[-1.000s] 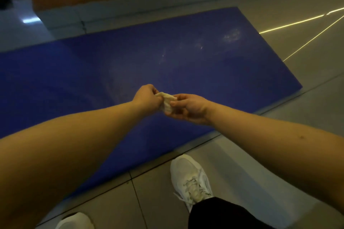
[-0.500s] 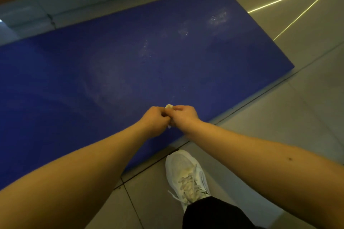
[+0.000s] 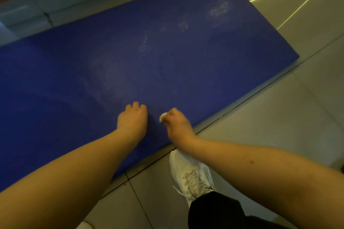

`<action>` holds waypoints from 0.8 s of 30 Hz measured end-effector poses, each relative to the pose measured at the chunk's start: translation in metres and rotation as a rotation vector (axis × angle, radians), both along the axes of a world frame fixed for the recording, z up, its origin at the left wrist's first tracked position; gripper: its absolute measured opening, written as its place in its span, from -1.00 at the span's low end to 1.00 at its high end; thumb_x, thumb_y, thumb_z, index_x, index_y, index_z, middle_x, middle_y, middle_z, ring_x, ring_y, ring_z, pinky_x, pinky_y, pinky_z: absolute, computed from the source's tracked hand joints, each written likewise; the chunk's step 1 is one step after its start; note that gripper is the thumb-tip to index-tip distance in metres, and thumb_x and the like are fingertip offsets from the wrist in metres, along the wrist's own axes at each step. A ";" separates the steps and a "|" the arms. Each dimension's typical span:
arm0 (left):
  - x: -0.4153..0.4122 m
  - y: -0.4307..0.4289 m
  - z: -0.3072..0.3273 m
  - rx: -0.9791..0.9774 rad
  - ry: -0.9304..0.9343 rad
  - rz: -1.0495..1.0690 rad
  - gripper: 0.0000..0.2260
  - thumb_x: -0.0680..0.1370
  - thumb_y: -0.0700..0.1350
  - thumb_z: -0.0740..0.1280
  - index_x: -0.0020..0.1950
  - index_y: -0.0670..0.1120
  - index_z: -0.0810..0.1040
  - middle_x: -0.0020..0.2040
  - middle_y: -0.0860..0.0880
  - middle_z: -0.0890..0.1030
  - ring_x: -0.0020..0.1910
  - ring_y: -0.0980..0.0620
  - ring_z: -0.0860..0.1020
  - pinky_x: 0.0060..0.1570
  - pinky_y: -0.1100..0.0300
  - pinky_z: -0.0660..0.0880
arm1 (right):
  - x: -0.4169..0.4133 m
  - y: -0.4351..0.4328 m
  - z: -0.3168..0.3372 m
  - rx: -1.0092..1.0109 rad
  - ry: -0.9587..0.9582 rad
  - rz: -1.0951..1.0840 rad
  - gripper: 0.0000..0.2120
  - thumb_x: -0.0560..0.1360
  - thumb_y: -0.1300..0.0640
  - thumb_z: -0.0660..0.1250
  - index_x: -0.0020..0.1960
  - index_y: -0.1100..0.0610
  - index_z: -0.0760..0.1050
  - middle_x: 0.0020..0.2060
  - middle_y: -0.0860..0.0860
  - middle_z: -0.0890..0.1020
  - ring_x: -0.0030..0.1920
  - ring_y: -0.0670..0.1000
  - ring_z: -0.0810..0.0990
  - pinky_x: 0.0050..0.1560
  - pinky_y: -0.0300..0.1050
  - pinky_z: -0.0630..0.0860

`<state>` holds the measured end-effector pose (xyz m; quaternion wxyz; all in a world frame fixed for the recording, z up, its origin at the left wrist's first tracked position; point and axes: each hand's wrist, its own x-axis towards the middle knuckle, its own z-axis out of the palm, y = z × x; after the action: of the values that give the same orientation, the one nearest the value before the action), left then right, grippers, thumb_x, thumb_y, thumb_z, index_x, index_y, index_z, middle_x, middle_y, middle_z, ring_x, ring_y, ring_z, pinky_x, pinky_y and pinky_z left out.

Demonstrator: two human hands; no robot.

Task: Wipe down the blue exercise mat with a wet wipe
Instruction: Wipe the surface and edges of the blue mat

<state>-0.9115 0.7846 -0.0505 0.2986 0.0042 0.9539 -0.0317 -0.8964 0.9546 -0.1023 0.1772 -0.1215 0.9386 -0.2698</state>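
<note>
A small wadded wet wipe [image 3: 162, 117] is being pinched at the fingertips of the right hand [image 3: 176, 125], with the fingers curled round it. The wipe is being held just to the right of the left hand [image 3: 132, 118], low over the blue exercise mat [image 3: 186, 52]; whether the mat is being touched cannot be told. The left hand is being held loose, fingers bent downward, nothing gripped. Pale smeared patches [image 3: 219, 8] are being shown on the mat well beyond both hands. Below the right wrist a white laced shoe [image 3: 192, 174] is being rested on the tiled floor [image 3: 279, 117].
</note>
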 end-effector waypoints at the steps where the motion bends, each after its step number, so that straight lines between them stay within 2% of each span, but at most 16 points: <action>1: 0.001 -0.005 0.001 -0.008 -0.022 0.019 -0.56 0.56 0.01 0.44 0.31 -0.11 0.34 0.32 -0.13 0.39 0.26 -0.17 0.43 0.01 0.01 0.50 | 0.009 -0.007 -0.004 -0.012 -0.001 0.087 -0.84 0.54 0.33 0.33 0.06 0.17 0.63 -0.03 0.18 0.53 -0.03 0.26 0.53 -0.07 0.09 0.51; 4: 0.003 -0.014 0.000 0.032 -0.063 0.086 -0.45 0.52 0.04 0.49 0.35 -0.11 0.29 0.30 -0.16 0.38 0.23 -0.19 0.45 -0.02 0.01 0.47 | 0.007 -0.010 0.000 0.002 -0.018 0.191 -0.87 0.60 0.22 0.28 0.08 0.12 0.60 -0.01 0.11 0.51 -0.02 0.21 0.52 -0.08 0.11 0.51; 8: 0.001 -0.012 -0.002 0.080 -0.065 0.143 -0.44 0.50 -0.03 0.51 0.34 -0.12 0.27 0.30 -0.18 0.36 0.23 -0.21 0.44 0.00 0.00 0.48 | -0.008 0.001 0.011 0.036 0.016 0.189 -0.86 0.66 0.00 0.24 0.15 -0.05 0.56 0.18 -0.03 0.42 0.06 0.10 0.50 -0.15 0.02 0.46; 10: 0.001 -0.012 -0.004 0.080 -0.052 0.144 -0.45 0.50 -0.04 0.50 0.34 -0.12 0.27 0.29 -0.18 0.36 0.23 -0.21 0.43 -0.05 0.03 0.43 | -0.011 0.001 0.010 0.091 0.094 0.156 -0.87 0.64 0.05 0.31 0.14 -0.05 0.59 0.21 -0.01 0.41 0.13 0.07 0.41 -0.19 -0.03 0.37; 13: 0.006 -0.013 -0.007 0.081 -0.021 0.144 -0.47 0.53 -0.03 0.48 0.35 -0.11 0.27 0.29 -0.18 0.35 0.22 -0.20 0.43 -0.09 0.05 0.40 | -0.002 -0.011 0.005 0.081 0.115 0.177 -0.85 0.57 0.25 0.35 0.12 0.14 0.62 0.07 0.11 0.45 0.06 0.15 0.41 -0.12 0.03 0.47; 16: 0.008 -0.015 -0.010 0.090 -0.003 0.170 -0.46 0.52 -0.02 0.48 0.35 -0.09 0.27 0.30 -0.17 0.35 0.22 -0.18 0.42 -0.09 0.05 0.42 | 0.013 -0.026 -0.001 -0.021 0.098 0.341 -0.93 0.56 0.31 0.33 0.01 0.26 0.59 -0.05 0.15 0.45 -0.08 0.17 0.41 -0.15 0.09 0.49; 20: 0.006 -0.014 -0.010 0.113 0.000 0.192 -0.45 0.52 -0.04 0.48 0.36 -0.09 0.25 0.28 -0.16 0.38 0.20 -0.18 0.46 -0.11 0.04 0.46 | 0.009 -0.027 -0.003 -0.013 0.129 0.498 -0.79 0.50 0.36 0.41 0.13 0.26 0.62 -0.05 0.17 0.48 -0.11 0.18 0.42 -0.22 -0.01 0.37; 22: 0.006 -0.013 -0.010 0.145 -0.036 0.247 -0.47 0.53 -0.07 0.47 0.35 -0.11 0.23 0.17 -0.15 0.45 0.07 -0.17 0.53 -0.18 0.02 0.43 | 0.004 -0.021 -0.001 0.018 0.124 0.533 -0.72 0.43 0.38 0.46 0.12 0.22 0.61 -0.06 0.15 0.47 -0.13 0.16 0.41 -0.26 0.01 0.42; 24: 0.007 -0.014 -0.011 0.170 -0.060 0.304 -0.53 0.54 -0.08 0.45 0.28 -0.13 0.24 -0.02 -0.12 0.48 -0.08 -0.15 0.53 -0.22 -0.01 0.42 | -0.004 -0.011 0.000 0.031 0.124 0.510 -0.70 0.39 0.40 0.48 0.08 0.21 0.59 -0.07 0.14 0.47 -0.13 0.16 0.43 -0.28 0.03 0.46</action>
<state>-0.9047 0.7705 -0.0615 0.3269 -0.1138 0.9334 0.0949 -0.9002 0.9437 -0.1025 0.1833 -0.3676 0.8908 -0.1943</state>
